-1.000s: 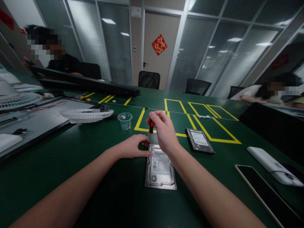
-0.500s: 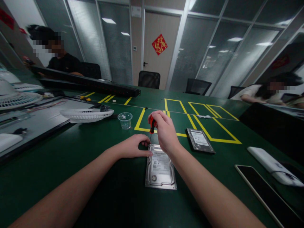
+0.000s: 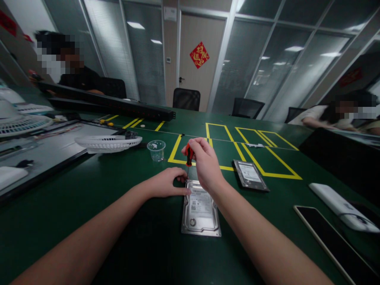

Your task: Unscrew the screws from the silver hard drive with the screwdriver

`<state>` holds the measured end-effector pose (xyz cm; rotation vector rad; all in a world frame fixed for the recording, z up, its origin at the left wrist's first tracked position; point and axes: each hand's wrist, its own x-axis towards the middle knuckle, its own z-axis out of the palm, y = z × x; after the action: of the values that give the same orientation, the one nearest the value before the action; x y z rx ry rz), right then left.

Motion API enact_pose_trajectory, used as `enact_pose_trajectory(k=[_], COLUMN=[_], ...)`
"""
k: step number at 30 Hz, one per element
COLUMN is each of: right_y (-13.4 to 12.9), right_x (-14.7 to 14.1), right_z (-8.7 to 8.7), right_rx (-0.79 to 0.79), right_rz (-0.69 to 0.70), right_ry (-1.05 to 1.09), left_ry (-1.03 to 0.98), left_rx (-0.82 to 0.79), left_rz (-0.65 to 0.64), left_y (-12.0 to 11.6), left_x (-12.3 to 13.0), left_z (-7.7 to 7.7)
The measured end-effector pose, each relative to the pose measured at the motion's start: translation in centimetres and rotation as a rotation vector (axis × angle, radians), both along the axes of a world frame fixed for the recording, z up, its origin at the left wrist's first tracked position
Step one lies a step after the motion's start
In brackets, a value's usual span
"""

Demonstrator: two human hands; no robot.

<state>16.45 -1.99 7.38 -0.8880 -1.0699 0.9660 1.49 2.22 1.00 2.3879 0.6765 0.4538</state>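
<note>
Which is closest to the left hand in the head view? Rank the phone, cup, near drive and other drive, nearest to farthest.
1. Near drive: touching the left hand at the thumb.
2. Cup: just beyond the hand, slightly left.
3. Other drive: to the right, past the near drive.
4. Phone: farthest, at lower right.

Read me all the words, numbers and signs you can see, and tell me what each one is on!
"招财进宝", as best I can make out: gold characters on the red diamond on the door.
Too small to read: the printed label on the near hard drive.
Too small to read: the white label on the other hard drive.
Too blurred: the red sign at far left and the one at right.
</note>
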Motion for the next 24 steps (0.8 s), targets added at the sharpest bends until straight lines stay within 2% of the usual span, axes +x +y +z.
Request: enact_pose_trajectory(k=[10, 14, 24], right_y=[0.10, 0.07, -0.08], right_x=[0.22, -0.01, 0.01], right_z=[-0.25, -0.15, 0.06], right_rx=[0.062, 0.040, -0.004], right_rz=[0.016, 0.071, 0.074], right_ry=[0.008, 0.058, 0.042], left_ry=[0.009, 0.010, 0.011], left_rx=[-0.002, -0.010, -0.015], left_rz=[-0.010, -0.006, -0.002], left_y=[0.18, 0.17, 0.06], left_x=[-0.03, -0.01, 0.00], left_z=[-0.16, -0.13, 0.14])
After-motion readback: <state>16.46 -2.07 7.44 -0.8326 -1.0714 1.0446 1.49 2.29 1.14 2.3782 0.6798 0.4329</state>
